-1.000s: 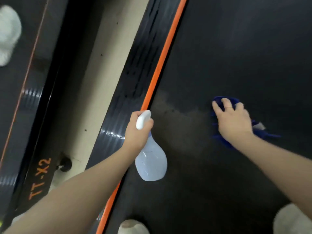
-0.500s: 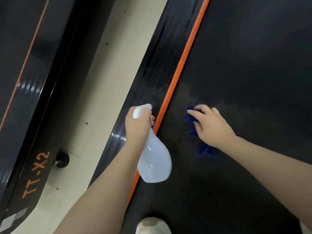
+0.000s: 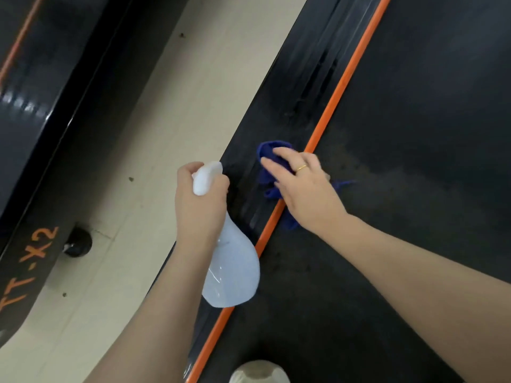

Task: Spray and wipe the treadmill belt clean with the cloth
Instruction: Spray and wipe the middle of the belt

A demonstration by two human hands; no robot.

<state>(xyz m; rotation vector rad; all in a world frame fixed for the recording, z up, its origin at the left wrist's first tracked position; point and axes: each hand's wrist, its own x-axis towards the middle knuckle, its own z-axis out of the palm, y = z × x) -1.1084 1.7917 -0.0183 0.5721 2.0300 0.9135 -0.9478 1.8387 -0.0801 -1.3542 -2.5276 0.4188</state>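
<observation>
The dark treadmill belt fills the right side, with a duller damp patch near the middle. My right hand presses a blue cloth flat against the black side rail, across the orange stripe. Its fingers lie fairly straight on the cloth, and a ring shows on one finger. My left hand grips the neck of a pale translucent spray bottle, held above the rail's left edge with its body hanging down toward me.
A strip of beige floor runs between this treadmill and a second black machine at left, marked in orange letters, with a small black wheel. A pale shoe tip shows at the bottom edge.
My right hand has slid the blue cloth leftward, from the middle of the belt over the orange stripe onto the side rail. The left hand still holds the bottle in much the same pose.
</observation>
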